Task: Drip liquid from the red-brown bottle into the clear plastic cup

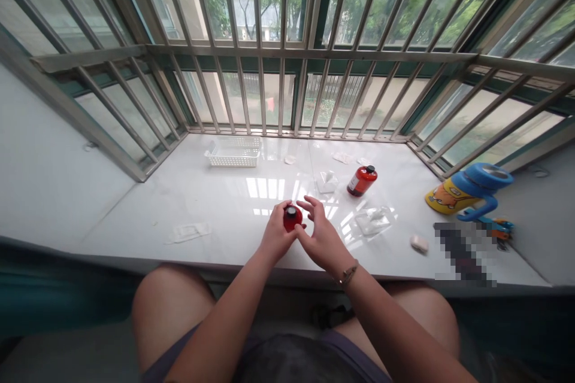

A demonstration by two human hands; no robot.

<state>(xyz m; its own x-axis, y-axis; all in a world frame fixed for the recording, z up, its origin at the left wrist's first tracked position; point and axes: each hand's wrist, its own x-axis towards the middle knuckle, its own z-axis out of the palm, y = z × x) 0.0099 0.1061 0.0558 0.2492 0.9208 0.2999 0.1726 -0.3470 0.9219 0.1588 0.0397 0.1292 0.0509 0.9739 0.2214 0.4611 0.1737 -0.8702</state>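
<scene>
At the near edge of the white sill beneath the barred window, the person's left hand (275, 238) grips a small red bottle (291, 219) upright, fingers wrapped round its body, while the right hand (320, 238) hovers just beside its black cap (291, 212) — fingers loosely spread, holding nothing. It looks like the cap is being worked, so a steady hold below and a pinch on top would seem called for. Further back lie a second red bottle (362, 181) on its side, a white basket (233, 152) and a blue-lidded cup (469, 188).
</scene>
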